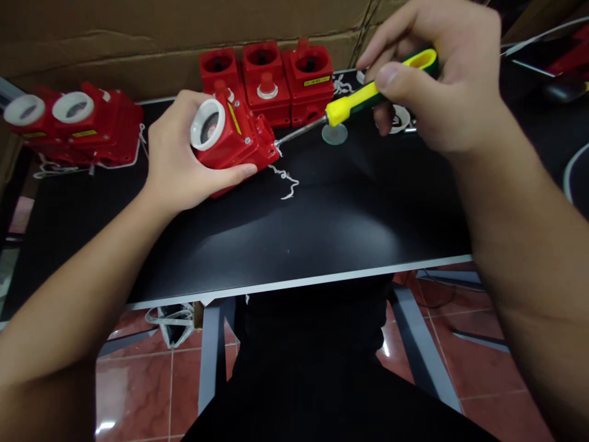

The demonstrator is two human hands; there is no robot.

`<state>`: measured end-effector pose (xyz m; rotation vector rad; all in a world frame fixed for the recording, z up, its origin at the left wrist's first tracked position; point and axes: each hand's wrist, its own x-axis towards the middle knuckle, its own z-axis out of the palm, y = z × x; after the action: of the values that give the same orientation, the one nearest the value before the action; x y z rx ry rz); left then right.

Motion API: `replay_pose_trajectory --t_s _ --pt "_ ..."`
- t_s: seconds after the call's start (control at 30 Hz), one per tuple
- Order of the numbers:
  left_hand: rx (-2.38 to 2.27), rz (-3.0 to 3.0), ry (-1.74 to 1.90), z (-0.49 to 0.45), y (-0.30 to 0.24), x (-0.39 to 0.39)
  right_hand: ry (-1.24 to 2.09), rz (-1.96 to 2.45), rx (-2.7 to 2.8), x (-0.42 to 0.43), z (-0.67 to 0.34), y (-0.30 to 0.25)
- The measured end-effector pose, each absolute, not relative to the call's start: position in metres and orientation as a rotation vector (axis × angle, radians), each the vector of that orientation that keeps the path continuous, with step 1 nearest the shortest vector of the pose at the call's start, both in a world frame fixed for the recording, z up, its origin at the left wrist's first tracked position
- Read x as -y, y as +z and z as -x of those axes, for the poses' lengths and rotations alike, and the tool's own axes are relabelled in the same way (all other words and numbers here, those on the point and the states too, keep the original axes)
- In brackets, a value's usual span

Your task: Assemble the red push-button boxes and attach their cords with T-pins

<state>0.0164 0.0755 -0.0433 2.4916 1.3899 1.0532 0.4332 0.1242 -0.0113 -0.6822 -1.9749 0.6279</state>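
Observation:
My left hand (177, 153) grips a red housing (230, 144) with a white ring (208, 124) around its round window, tilted on the black table. In my right hand (442, 73) is a screwdriver (363, 95) with a yellow and green handle. Its metal shaft slants down to the left, and the tip meets the housing's right corner lug. A curly white strand (288, 181) hangs by that corner and lies on the table. Behind the shaft rests a small clear glass disc (334, 134).
Three red housings (267, 86) without white rings stand at the back against cardboard (138, 37). Two more red housings (108, 132) with white rings sit at the left. A white round part (399, 118) lies beneath my right hand. The table's pale front edge (299, 283) runs before my lap.

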Motion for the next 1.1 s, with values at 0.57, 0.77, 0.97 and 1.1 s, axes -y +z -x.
replay_pose_trajectory --t_s 0.57,0.77,0.97,1.1 --pt "-1.399 -2.474 1.043 -0.018 -0.042 -0.074 0.587 0.603 1.903 -0.131 -0.424 -0.022" --pt "-1.43 -2.454 1.021 -0.018 -0.04 -0.073 0.613 0.614 1.85 -0.123 -0.423 -0.022" --pt "-1.387 -2.494 1.07 -0.015 -0.044 -0.078 0.639 0.384 1.929 -0.139 -0.428 -0.024" --pt "-1.4 -2.488 1.087 -0.015 -0.043 -0.074 0.638 0.462 1.922 -0.139 -0.427 -0.023"
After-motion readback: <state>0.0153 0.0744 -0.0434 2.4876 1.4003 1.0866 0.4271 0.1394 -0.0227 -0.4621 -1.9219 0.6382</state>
